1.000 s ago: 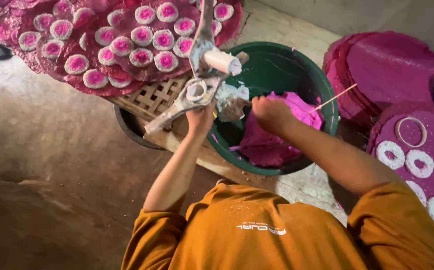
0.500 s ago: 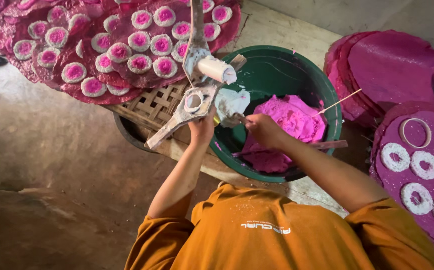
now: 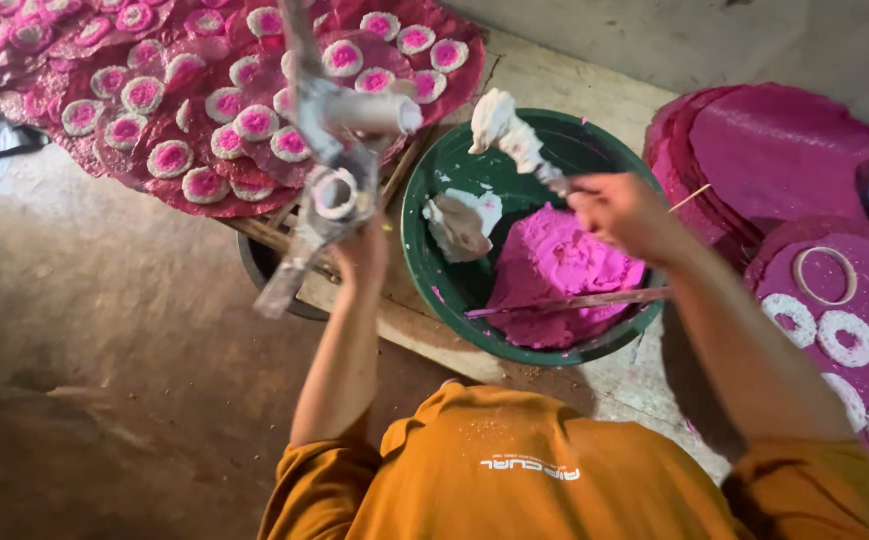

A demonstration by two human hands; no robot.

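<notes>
My left hand (image 3: pixel 360 250) grips a dough-smeared metal press tool (image 3: pixel 330 150), held up over the edge of a woven tray. My right hand (image 3: pixel 620 210) holds a thin utensil with a lump of white dough (image 3: pixel 505 130) on its end, raised above a green bowl (image 3: pixel 435 170). Inside the bowl lie a mound of pink dough (image 3: pixel 555 265) and a smaller white lump (image 3: pixel 460 220). A stick (image 3: pixel 575 300) rests across the pink dough.
Several white-and-pink dough rings (image 3: pixel 205 110) cover pink sheets on the tray at upper left. At right, stacked pink discs (image 3: pixel 775 140) and a pink mat with white rings (image 3: pixel 845 335) and a loose ring mould (image 3: pixel 825 275). Concrete floor lies at left.
My right hand rose out of the pink dough and now lifts white dough on the utensil above the bowl. The view moved closer; the left hand keeps the press tool.
</notes>
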